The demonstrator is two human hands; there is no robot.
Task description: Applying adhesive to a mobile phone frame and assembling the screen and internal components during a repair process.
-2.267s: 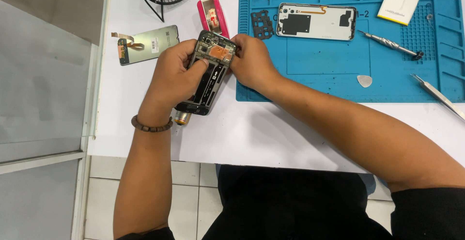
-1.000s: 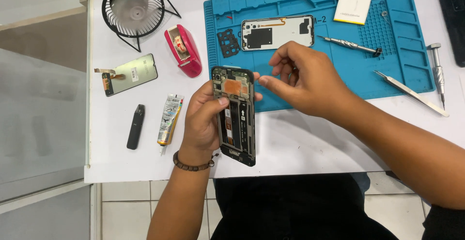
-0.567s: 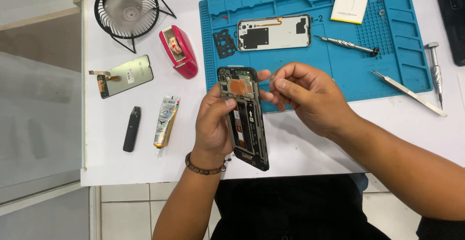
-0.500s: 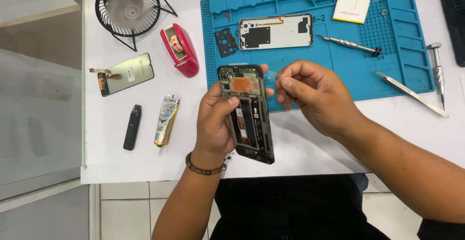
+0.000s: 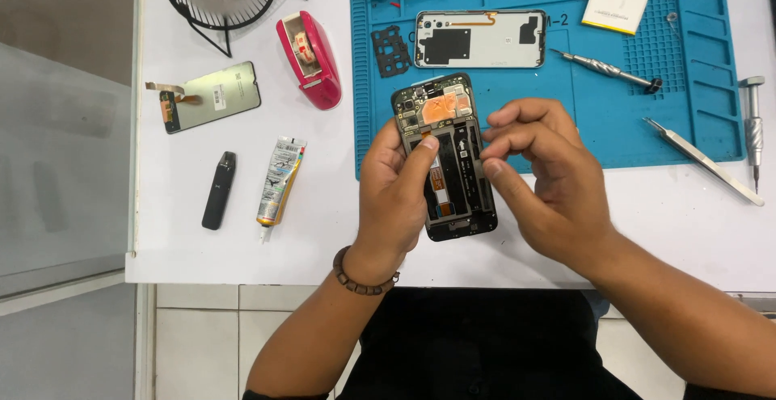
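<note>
Left hand [image 5: 396, 194] fingers clamped on opened phone [image 5: 446, 157]; right hand [image 5: 543, 178] fingers pinched together beside it

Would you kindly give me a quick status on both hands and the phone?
Left hand holds opened phone. Right hand pinched beside it. Nothing in the way.

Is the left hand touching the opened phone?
Touching. The head view shows the left hand gripping the opened phone, thumb lying across its exposed inside.
</note>
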